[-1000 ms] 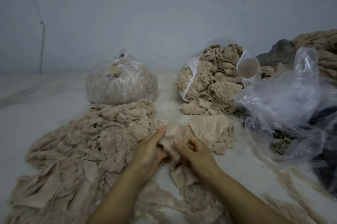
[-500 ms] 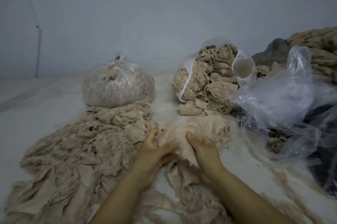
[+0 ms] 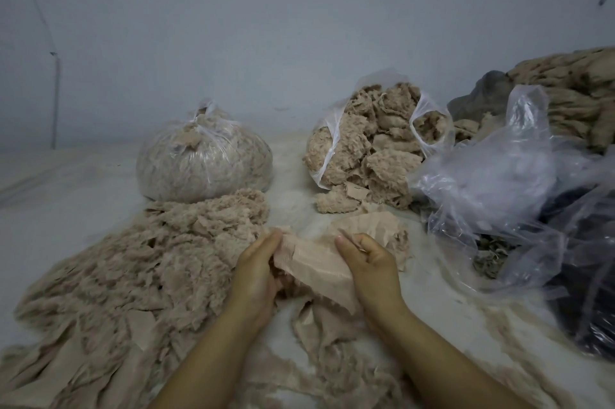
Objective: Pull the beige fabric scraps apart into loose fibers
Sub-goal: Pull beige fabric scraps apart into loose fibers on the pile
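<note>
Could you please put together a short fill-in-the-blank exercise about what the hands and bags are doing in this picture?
1. The stretched beige fabric scrap is gripped by ____ hands, the left hand and the right hand.
2. The tied clear plastic bag of fibers is knotted at its ____.
3. The big loose pile of beige fibers lies on the person's ____ side.
4. The open clear plastic bag of beige scraps stands to the ____ of the tied bag.

Missing words: both; top; left; right

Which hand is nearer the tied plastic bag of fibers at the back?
Left. The left hand grips the fabric scrap almost straight in front of the tied bag; the right hand grips the scrap's other end, farther to the bag's right.
</note>
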Tool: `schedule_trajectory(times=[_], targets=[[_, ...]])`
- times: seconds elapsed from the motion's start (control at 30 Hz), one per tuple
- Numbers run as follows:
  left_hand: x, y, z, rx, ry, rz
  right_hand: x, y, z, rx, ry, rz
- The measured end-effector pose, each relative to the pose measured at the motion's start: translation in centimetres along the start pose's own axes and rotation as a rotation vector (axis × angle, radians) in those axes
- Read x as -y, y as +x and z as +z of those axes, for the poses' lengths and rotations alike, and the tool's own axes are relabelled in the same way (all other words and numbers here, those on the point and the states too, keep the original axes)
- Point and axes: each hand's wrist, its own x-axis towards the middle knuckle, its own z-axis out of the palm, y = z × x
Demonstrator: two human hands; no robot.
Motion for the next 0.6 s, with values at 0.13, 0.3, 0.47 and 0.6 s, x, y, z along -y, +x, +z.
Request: schedule_trajectory(times=[0.13,0.3,0.47,0.6], targets=[[0.3,0.1,0.5,-0.061,0.07,0.033,0.1,0.0,-0.3,0.024,0.065,0.022],[1.2,0.7,0.2,-0.182,0.243,0.178,0.1,0.4,-0.3,-0.086,0.124,0.008],[0.5,3.0,2.0,-0.188,0.709,0.485,1.4,3.6,-0.7,-0.127,-0.024,-0.079],[-0.2,5.6,4.4,-0.116,0.927,0.476,2.5,7.9,-2.7,-0.171,-0.166,-0.045]])
